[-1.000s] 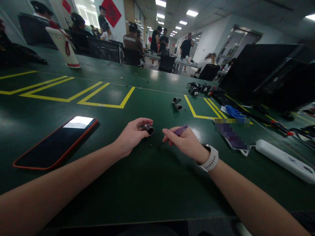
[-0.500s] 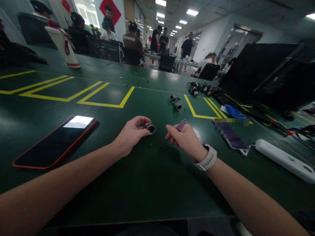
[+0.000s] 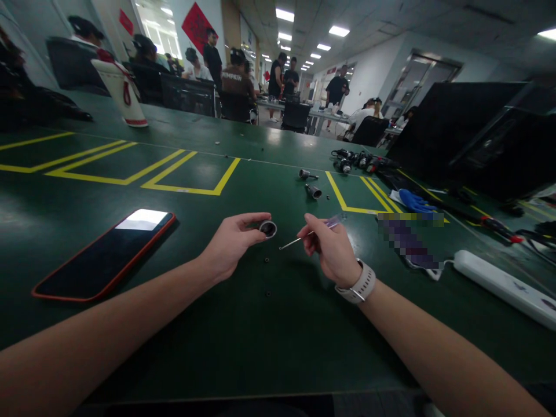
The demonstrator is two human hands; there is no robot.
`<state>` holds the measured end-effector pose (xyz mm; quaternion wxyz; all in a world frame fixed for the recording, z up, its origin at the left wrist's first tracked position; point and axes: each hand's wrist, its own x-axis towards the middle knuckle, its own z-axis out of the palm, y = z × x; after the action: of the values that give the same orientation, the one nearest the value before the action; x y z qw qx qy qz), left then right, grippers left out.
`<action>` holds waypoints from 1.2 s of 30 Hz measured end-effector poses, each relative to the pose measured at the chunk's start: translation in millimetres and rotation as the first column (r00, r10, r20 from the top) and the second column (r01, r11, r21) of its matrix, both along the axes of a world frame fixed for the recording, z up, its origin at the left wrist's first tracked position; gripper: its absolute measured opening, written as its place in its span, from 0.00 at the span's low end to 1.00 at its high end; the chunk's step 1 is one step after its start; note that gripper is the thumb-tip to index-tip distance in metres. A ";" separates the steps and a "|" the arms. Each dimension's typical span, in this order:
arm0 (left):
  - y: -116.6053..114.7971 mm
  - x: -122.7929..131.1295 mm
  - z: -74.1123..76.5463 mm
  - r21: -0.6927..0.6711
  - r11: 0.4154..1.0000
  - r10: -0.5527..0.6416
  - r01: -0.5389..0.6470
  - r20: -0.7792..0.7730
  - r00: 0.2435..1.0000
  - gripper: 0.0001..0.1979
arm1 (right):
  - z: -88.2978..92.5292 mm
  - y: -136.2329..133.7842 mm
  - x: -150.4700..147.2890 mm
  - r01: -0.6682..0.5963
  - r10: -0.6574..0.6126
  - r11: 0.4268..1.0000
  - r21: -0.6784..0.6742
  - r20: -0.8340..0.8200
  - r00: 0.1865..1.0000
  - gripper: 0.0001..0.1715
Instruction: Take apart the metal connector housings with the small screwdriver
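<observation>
On the green desk (image 3: 208, 359) lies an orange-edged phone (image 3: 104, 255), and right of that phone are the person's left hand (image 3: 234, 240) and, farther from it, right hand (image 3: 332, 249), the right's grip closed around a purple-handled driver (image 3: 297, 239), the left's pinching a metal cup (image 3: 269, 230), plus two tiny dark rings (image 3: 266, 260).

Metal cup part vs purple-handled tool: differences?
The metal cup part is short with a wide round mouth; the purple-handled tool is long and thin-shafted. The left hand holds the metal cup part, the right the purple-handled tool. Both show metal.
</observation>
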<state>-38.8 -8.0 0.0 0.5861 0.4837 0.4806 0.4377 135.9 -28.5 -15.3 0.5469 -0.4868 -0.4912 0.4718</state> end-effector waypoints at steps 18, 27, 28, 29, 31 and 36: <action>-5.1 1.8 -4.8 0.146 0.989 0.006 -0.004 -0.013 1.000 0.16 | 6.6 -26.0 -10.1 -0.445 -0.182 0.684 0.578 0.727 0.662 0.08; -6.5 2.2 -2.0 0.145 0.989 0.021 -0.017 -0.024 0.999 0.15 | 10.8 -30.4 -11.3 -0.476 -0.221 0.651 0.592 0.747 0.627 0.09; -6.4 2.1 -1.7 0.146 0.989 0.023 -0.019 -0.030 0.999 0.15 | 11.1 -30.6 -11.6 -0.475 -0.223 0.653 0.590 0.749 0.623 0.09; -6.4 1.9 -1.4 0.146 0.989 0.023 -0.018 -0.037 0.999 0.15 | 11.1 -30.7 -11.9 -0.474 -0.225 0.655 0.588 0.751 0.621 0.09; -6.5 1.6 -0.8 0.144 0.989 0.024 -0.017 -0.048 0.999 0.15 | 10.6 -31.0 -12.4 -0.477 -0.228 0.656 0.585 0.756 0.614 0.09; -6.9 0.9 -0.3 0.147 0.989 0.033 -0.022 -0.073 0.997 0.15 | 12.8 -33.9 -13.8 -0.395 -0.149 0.707 0.586 0.670 0.728 0.10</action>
<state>-37.9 -15.0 -0.3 0.5244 0.5351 0.4754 0.4612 122.1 -62.4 -2.5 0.4359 -0.3432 -0.8281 0.0801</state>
